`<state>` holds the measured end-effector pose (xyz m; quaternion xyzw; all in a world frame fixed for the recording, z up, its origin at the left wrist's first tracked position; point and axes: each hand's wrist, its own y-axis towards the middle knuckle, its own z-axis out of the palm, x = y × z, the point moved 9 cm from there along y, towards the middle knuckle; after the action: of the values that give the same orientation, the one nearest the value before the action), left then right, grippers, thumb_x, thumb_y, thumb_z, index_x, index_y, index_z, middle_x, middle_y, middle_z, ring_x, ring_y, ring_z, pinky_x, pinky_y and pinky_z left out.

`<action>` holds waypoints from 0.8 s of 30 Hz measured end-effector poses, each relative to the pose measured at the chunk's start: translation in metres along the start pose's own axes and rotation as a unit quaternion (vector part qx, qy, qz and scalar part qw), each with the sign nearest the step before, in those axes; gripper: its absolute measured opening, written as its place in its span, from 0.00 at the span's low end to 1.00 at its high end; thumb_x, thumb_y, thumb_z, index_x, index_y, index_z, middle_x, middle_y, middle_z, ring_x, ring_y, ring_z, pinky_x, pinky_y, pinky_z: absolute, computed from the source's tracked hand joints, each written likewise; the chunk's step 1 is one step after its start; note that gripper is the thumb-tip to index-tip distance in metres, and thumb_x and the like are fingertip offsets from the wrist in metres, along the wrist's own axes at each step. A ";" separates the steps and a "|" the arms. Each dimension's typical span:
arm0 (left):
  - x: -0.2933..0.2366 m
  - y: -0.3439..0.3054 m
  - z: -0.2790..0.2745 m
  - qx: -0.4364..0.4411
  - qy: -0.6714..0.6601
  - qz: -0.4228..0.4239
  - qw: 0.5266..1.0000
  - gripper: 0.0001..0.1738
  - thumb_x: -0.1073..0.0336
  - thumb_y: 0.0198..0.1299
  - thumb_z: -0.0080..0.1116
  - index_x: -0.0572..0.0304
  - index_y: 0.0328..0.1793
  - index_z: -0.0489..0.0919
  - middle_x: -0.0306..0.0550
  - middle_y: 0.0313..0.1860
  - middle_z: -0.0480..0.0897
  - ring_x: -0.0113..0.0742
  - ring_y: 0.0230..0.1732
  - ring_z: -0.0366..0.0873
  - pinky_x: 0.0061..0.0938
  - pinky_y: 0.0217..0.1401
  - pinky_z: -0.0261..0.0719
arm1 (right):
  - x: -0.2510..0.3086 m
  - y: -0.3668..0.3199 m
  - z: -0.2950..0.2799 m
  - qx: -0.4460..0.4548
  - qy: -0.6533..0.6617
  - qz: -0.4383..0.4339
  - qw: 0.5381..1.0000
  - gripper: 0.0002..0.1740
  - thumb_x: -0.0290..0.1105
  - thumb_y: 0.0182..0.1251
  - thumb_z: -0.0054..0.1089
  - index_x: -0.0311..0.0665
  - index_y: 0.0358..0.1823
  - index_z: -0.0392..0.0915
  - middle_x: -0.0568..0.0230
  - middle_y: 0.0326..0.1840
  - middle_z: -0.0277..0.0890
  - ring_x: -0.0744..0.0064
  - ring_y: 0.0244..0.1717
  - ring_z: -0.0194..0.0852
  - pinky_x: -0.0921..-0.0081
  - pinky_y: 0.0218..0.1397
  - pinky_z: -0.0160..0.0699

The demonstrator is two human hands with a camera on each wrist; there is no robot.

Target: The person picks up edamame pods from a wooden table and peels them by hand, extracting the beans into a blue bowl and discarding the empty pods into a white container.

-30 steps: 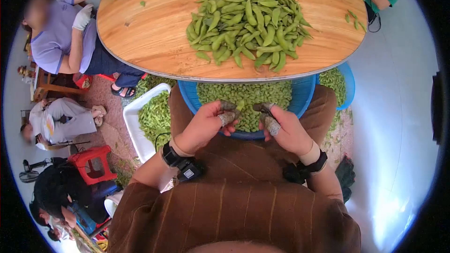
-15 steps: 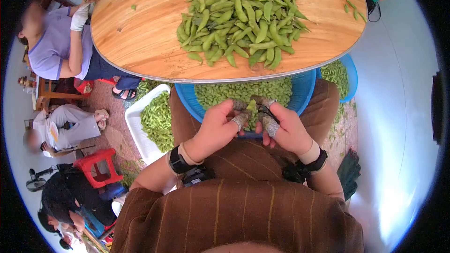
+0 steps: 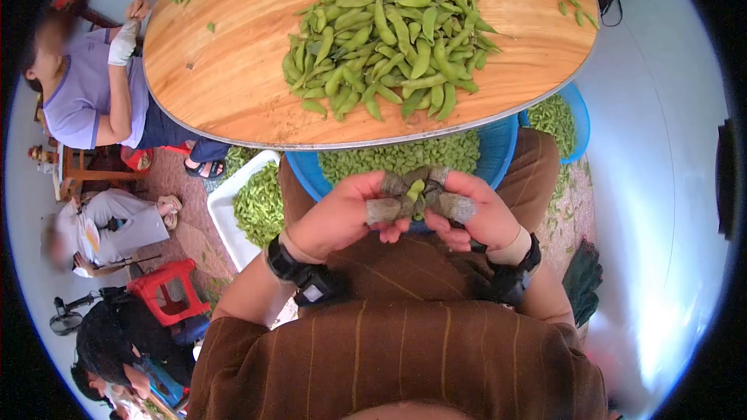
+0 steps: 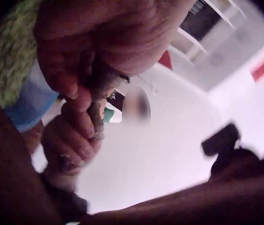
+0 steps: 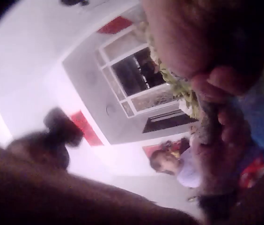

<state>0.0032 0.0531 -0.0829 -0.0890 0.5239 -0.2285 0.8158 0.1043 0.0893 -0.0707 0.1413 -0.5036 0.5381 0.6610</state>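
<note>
In the head view, my left hand (image 3: 346,206) and right hand (image 3: 484,214) meet over the near rim of a blue basin (image 3: 507,152) filled with shelled soybeans (image 3: 397,157). A small green soybean pod (image 3: 416,189) shows between their thumbs and forefingers, pinched from both sides. Grey, stained coverings wrap the thumbs and forefingers. In the left wrist view, the left hand (image 4: 108,37) is close above the right hand (image 4: 71,140), and their fingertips come together. The right wrist view is dark, and the fingers hide the pod there.
Just beyond the basin, a wooden table (image 3: 226,70) bears a heap of soybean pods (image 3: 381,47). A white tray (image 3: 226,206) with green pods stands at left; another blue basin (image 3: 580,120) is at right. People sit at left, near a red stool (image 3: 167,288).
My left hand, apart from the right at first, has come in to meet it. The pod now sits between both hands' fingertips. The head view has shifted slightly.
</note>
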 end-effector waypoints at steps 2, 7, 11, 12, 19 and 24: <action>0.008 0.000 0.010 0.067 -0.178 -0.056 0.980 0.06 0.72 0.62 0.51 0.62 0.44 0.75 0.41 0.28 0.79 0.29 0.26 0.76 0.22 0.28 0.73 | -0.008 -0.006 0.019 0.071 0.254 0.071 0.962 0.16 0.37 0.71 0.47 0.41 0.56 0.68 0.72 0.25 0.67 0.87 0.15 0.58 0.87 0.14 0.56; 0.005 0.013 -0.018 -0.024 0.093 -0.002 0.995 0.07 0.67 0.58 0.57 0.61 0.39 0.75 0.44 0.25 0.78 0.38 0.24 0.75 0.28 0.27 0.72 | -0.018 0.008 0.000 -0.023 0.134 0.049 0.990 0.14 0.36 0.72 0.43 0.41 0.55 0.68 0.72 0.26 0.67 0.85 0.17 0.60 0.86 0.16 0.61; -0.029 0.000 0.001 -0.103 0.643 0.239 0.720 0.07 0.69 0.48 0.57 0.61 0.31 0.72 0.54 0.26 0.76 0.49 0.28 0.77 0.35 0.29 0.76 | -0.039 0.012 -0.015 -0.088 -0.012 0.070 0.994 0.13 0.32 0.71 0.43 0.40 0.54 0.68 0.70 0.27 0.70 0.82 0.21 0.67 0.84 0.19 0.70; -0.030 -0.001 0.003 -0.105 0.646 0.243 0.716 0.07 0.69 0.48 0.57 0.61 0.31 0.72 0.54 0.26 0.76 0.49 0.28 0.77 0.35 0.29 0.76 | -0.040 0.014 -0.013 -0.083 -0.030 0.077 0.993 0.13 0.32 0.71 0.43 0.40 0.54 0.68 0.70 0.27 0.71 0.81 0.21 0.69 0.83 0.20 0.72; -0.038 -0.004 0.008 -0.129 0.721 0.263 0.628 0.05 0.71 0.49 0.53 0.62 0.32 0.70 0.53 0.25 0.74 0.50 0.29 0.77 0.39 0.30 0.76 | -0.032 0.020 -0.016 -0.108 -0.056 0.043 0.992 0.12 0.29 0.70 0.42 0.37 0.52 0.68 0.68 0.28 0.72 0.80 0.22 0.71 0.82 0.20 0.74; -0.019 0.010 -0.005 -0.102 0.652 0.168 0.732 0.07 0.70 0.51 0.52 0.66 0.35 0.71 0.61 0.32 0.77 0.58 0.34 0.77 0.45 0.35 0.76 | -0.046 0.017 -0.021 -0.136 -0.090 0.057 0.985 0.08 0.30 0.70 0.42 0.38 0.44 0.71 0.70 0.27 0.71 0.82 0.21 0.69 0.84 0.19 0.71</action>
<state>-0.0055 0.0708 -0.0739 0.0883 0.9538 -0.0350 0.2851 0.1046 0.0842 -0.1240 0.0688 -0.6364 0.4867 0.5944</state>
